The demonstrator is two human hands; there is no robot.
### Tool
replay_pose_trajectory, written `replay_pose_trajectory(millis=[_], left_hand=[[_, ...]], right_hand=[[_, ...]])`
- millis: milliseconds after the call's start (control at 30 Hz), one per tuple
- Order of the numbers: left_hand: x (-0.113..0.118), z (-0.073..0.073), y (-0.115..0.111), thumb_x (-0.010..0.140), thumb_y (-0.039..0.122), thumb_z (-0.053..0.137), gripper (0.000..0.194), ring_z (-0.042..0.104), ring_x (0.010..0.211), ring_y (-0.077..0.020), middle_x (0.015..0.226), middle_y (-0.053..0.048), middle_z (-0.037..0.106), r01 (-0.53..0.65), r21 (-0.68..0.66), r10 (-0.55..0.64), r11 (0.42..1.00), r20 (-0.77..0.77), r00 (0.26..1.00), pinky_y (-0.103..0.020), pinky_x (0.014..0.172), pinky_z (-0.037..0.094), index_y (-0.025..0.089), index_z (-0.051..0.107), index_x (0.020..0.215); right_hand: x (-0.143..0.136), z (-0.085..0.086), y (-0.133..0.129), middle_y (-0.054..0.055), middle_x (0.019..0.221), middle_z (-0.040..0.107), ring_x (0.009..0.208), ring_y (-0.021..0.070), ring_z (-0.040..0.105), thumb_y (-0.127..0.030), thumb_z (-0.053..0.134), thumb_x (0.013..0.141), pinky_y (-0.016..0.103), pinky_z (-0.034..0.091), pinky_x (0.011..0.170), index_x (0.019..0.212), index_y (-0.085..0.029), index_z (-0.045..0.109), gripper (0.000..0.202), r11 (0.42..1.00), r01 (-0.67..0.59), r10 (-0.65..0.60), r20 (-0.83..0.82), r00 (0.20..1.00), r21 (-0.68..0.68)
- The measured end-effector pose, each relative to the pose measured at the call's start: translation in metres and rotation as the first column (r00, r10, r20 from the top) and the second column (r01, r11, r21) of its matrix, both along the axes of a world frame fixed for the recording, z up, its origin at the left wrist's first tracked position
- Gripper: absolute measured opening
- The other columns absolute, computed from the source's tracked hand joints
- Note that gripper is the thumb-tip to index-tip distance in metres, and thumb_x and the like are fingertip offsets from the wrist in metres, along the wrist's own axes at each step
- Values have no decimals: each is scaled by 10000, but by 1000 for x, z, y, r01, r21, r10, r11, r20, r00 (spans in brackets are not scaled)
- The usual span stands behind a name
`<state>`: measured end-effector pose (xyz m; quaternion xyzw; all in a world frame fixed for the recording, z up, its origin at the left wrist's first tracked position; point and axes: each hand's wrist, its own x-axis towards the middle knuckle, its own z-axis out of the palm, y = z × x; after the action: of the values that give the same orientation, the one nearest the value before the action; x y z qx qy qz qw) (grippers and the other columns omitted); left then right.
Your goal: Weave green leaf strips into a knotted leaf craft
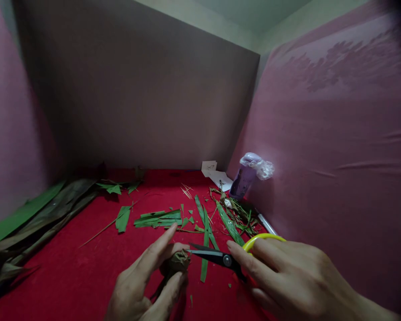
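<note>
Between the thumb and fingers of my left hand point(150, 276) is a small brownish-green bundle of folded leaf point(178, 262), its lower part hidden by the hand. My right hand point(287, 276) grips a pair of scissors point(226, 260) by its yellow handles. The dark blades point left and stand slightly apart, with their tips at the upper right edge of the bundle. Whether they touch it I cannot tell. Just beyond the hands lie green leaf strips point(160, 218) and a long upright strip point(205, 245).
On the red cloth point(70, 267), a heap of leaf scraps point(243, 216) lies right, near a purple cup point(243, 180) wrapped in clear plastic. White papers point(220, 179) and thin sticks point(187, 191) lie farther back. Long leaves point(36, 223) line the left side. Pink cloth walls stand left and right.
</note>
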<state>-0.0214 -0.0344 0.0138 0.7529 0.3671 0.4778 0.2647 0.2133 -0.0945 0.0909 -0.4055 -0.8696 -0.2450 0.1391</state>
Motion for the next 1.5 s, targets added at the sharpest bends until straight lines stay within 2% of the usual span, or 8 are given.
replay_pose_trajectory(millis=[133, 400, 633, 767, 900, 1067, 1233, 1500], left_hand=[[-1, -2, -2, 795, 169, 594, 603, 725, 777, -119, 1002, 60, 741, -19, 27, 19, 999, 12, 1000, -190, 800, 557, 379, 388, 1321], [0, -3, -3, 811, 165, 552, 565, 716, 834, -132, 1027, 15, 736, 19, 47, -19, 999, 5, 1000, -204, 819, 553, 315, 391, 1331], [-2, 0, 0, 797, 157, 573, 564, 719, 805, -140, 971, 1, 750, -6, 67, 9, 998, -40, 999, -207, 784, 570, 267, 408, 1325], [-1, 1, 3, 806, 171, 568, 538, 724, 748, -151, 913, -20, 759, -44, 119, 52, 992, -68, 996, -233, 784, 573, 223, 425, 1322], [0, -1, 4, 813, 182, 560, 546, 723, 734, -146, 921, -20, 757, -55, 127, 67, 990, -88, 994, -234, 788, 568, 224, 401, 1334], [-2, -3, 2, 815, 186, 560, 552, 721, 761, -137, 935, -2, 754, -60, 117, 73, 991, -112, 991, -218, 800, 560, 242, 387, 1336], [0, -1, 3, 813, 162, 556, 569, 714, 807, -127, 942, 1, 749, -46, 163, 67, 986, -124, 990, -190, 786, 558, 250, 373, 1344], [-1, -1, 1, 823, 155, 527, 532, 712, 745, -116, 921, -15, 742, -38, 178, 60, 983, -120, 991, -187, 760, 566, 211, 395, 1335]], right_hand=[[-2, 1, 2, 32, 619, 548, 508, 130, 495, -74, 426, 848, 229, 380, 447, 1089, -84, 578, 286, 999, -25, 25, -6, 1000, 26], [-1, -6, 5, 17, 601, 547, 473, 130, 492, -75, 432, 823, 233, 363, 417, 1100, -89, 569, 309, 996, -41, 43, -26, 999, 78], [10, -8, 12, 23, 632, 585, 491, 132, 550, -126, 420, 832, 236, 378, 431, 1052, -136, 616, 294, 985, 161, -157, -68, 985, 57], [7, -1, 4, 22, 633, 579, 493, 128, 534, -132, 455, 838, 223, 395, 433, 1106, -124, 590, 301, 999, 49, -49, -82, 995, -3], [-2, 5, -2, 23, 600, 566, 488, 131, 530, -121, 426, 867, 212, 406, 423, 1095, -112, 592, 282, 999, -33, 33, 26, 999, 8], [-3, 6, -3, 32, 604, 579, 491, 137, 554, -106, 356, 892, 219, 447, 441, 1093, -126, 597, 315, 999, -27, 23, 97, 995, 41], [-4, 8, -3, 44, 604, 593, 508, 146, 585, -89, 325, 900, 229, 482, 463, 1097, -110, 593, 333, 999, -29, 23, 142, 990, 45], [-11, 6, -3, 28, 585, 610, 535, 146, 626, -26, 291, 897, 245, 528, 523, 1081, -125, 605, 378, 993, 11, -37, 218, 975, 119]])
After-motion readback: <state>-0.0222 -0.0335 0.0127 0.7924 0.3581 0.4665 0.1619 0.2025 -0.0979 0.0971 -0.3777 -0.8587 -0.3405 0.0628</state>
